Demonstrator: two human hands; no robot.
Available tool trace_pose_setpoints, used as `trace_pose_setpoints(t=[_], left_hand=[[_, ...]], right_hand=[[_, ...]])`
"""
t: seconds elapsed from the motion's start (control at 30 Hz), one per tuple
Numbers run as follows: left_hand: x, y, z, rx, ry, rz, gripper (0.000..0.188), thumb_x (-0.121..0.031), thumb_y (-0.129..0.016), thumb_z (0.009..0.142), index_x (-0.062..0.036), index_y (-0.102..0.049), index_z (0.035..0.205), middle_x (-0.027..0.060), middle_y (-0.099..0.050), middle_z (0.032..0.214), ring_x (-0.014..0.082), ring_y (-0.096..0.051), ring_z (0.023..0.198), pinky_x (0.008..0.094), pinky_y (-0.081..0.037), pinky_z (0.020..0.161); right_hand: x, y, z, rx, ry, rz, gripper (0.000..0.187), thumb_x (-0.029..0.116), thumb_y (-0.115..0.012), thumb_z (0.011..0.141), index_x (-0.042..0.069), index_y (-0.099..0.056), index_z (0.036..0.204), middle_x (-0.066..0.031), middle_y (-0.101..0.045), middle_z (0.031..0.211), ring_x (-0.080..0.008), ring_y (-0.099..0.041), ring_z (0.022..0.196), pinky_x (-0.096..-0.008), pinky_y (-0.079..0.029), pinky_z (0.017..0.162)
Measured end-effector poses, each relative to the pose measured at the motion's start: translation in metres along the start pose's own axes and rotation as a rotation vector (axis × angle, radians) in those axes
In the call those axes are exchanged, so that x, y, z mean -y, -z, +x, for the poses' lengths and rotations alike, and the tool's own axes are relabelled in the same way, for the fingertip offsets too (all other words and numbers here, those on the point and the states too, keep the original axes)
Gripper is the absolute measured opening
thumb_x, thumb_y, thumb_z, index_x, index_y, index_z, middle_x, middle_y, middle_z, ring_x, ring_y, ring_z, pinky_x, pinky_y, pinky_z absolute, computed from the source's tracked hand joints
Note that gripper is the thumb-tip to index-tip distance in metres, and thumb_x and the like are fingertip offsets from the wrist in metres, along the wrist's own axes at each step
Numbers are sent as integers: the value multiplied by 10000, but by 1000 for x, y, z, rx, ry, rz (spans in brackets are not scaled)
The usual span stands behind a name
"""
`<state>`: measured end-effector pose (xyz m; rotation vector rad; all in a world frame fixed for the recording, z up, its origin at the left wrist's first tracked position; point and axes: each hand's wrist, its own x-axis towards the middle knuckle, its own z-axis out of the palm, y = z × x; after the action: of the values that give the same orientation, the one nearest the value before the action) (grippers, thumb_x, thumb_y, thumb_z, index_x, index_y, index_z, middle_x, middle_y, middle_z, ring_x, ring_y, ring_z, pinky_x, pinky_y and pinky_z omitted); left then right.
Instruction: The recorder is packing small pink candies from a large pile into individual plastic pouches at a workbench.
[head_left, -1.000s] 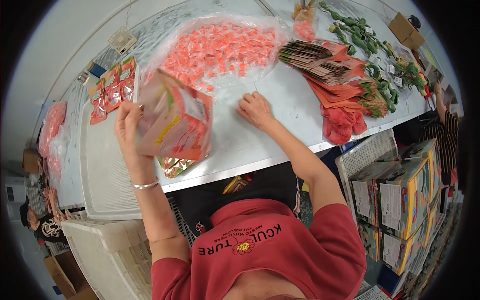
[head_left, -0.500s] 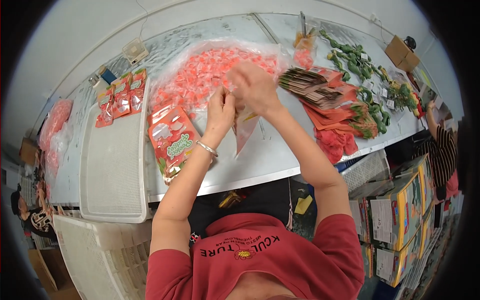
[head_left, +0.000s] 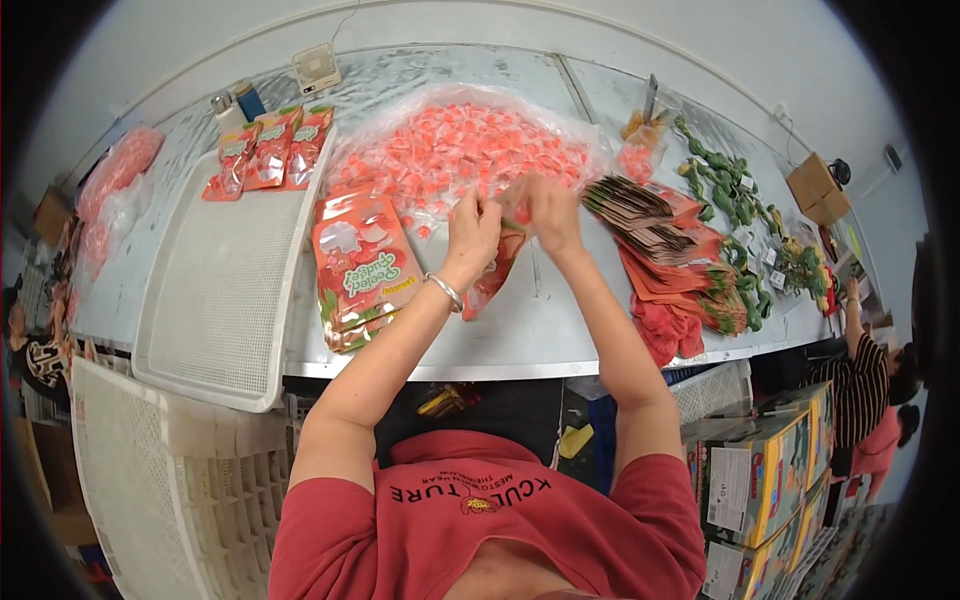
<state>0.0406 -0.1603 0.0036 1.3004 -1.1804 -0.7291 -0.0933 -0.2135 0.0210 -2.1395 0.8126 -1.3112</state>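
My left hand (head_left: 474, 240) pinches the upper edge of a red plastic pouch (head_left: 497, 274), which hangs below its fingers at the middle of the table. Close beside it, my right hand (head_left: 549, 215) is bent over the pouch's mouth with its fingers closed. A bit of pink shows at the right fingertips, too small to make out. Just beyond both hands lies a large heap of wrapped pink candies (head_left: 450, 145) on clear plastic film. Left of my left forearm, filled red pouches (head_left: 367, 265) lie in a stack.
A white mesh tray (head_left: 215, 290) on the left bears several filled pouches (head_left: 272, 150) at its far end. Flat pouches (head_left: 650, 225) lie fanned out on the right, beside a red cloth (head_left: 665, 328) and green plush-like items (head_left: 725, 180). Boxes (head_left: 760, 470) stand below right.
My right hand has come down from over the candy heap to the pouch's mouth. The pouch has turned in my left hand, showing more red. The whole view has shifted slightly.
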Motion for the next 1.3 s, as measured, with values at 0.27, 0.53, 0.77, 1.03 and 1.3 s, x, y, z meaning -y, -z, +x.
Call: trace_pose_setpoints(t=[0.27,0.53,0.77,1.03,1.3], left_hand=[[6,14,9,-17,55,-194,166,-145,-435,851,-1,-461,772,81,-517,687,139,-484,628,301,-414,569],[-19,44,-1,127,142,-87,254,-304,-522,879,-53,-507,836,12,-518,808,106,-516,789,253,-435,691],[-20,71,28,483,-31,-47,490,-451,-454,908,16,-603,908,60,-613,812,131,-561,842,262,-425,800],[-31,31,-5,420,-332,-43,549,-457,-430,918,31,-590,722,54,-502,533,105,-457,516,307,-389,479],[-56,55,-13,375,-313,49,487,-399,-451,914,41,-574,744,120,-477,546,146,-476,509,329,-388,497]], right_hand=[[56,-3,34,139,-88,-40,308,296,-490,900,15,-594,825,-62,-611,828,-145,-574,804,-308,-449,701],[53,16,8,620,186,-395,291,141,-667,720,0,-585,962,-143,-589,896,-308,-553,827,-374,-440,741],[107,36,21,757,237,-228,277,180,-702,702,-19,-554,825,-161,-568,797,-326,-549,774,-381,-436,688],[105,38,12,1218,-1,-371,433,351,-764,632,10,-562,806,-150,-580,794,-334,-553,783,-383,-440,681],[114,39,17,995,82,-446,301,264,-731,697,14,-567,728,-129,-551,682,-283,-556,652,-365,-428,585]])
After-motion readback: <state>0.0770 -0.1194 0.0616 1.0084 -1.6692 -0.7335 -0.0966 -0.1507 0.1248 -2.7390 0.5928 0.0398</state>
